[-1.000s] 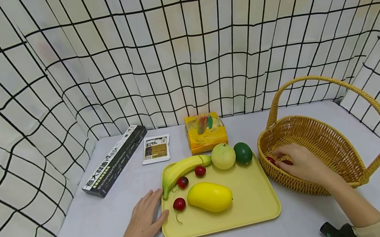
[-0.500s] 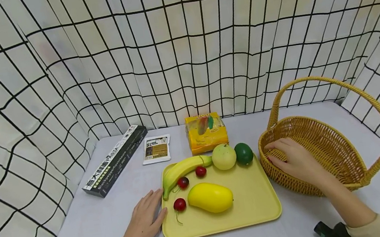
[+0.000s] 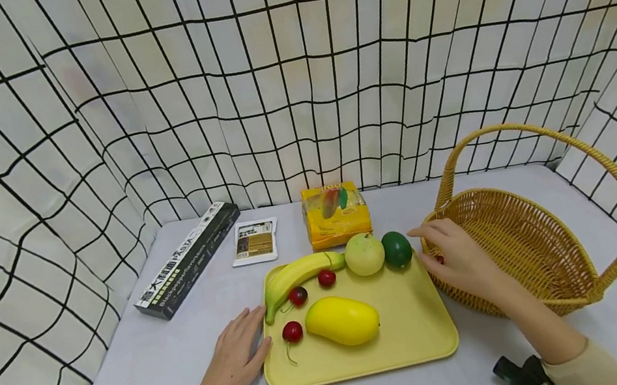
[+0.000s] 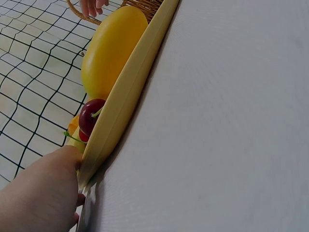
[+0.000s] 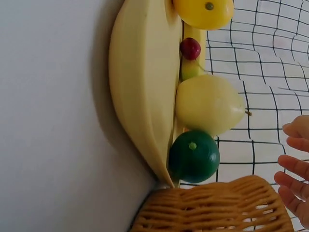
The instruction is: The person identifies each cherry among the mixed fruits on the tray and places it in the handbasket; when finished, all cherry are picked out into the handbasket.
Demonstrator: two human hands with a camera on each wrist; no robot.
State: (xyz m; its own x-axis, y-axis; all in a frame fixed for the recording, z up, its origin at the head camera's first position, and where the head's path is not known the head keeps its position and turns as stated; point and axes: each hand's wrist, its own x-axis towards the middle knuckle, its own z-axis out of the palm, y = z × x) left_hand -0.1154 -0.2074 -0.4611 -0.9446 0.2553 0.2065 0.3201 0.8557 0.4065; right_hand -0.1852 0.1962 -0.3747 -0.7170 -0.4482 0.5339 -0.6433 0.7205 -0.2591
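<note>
My left hand rests at the left edge of the yellow tray, fingers fairly straight and thumb touching the rim. My right hand is over the near-left rim of the wicker basket. Its fingers point toward the dark green round fruit; in the right wrist view they are spread with nothing between them. A bit of red shows in the basket beneath that hand. On the tray lie a banana, a yellow mango, a pale green round fruit and cherries.
Behind the tray stand a yellow package, a small white-and-brown sachet and a long black pasta box. The basket's tall handle arches on the right. Black-grid cloth walls surround the table.
My right hand has let go of the red fruit in the basket and moved left, with fingertips now past the rim beside the green fruit. My left hand has stayed put.
</note>
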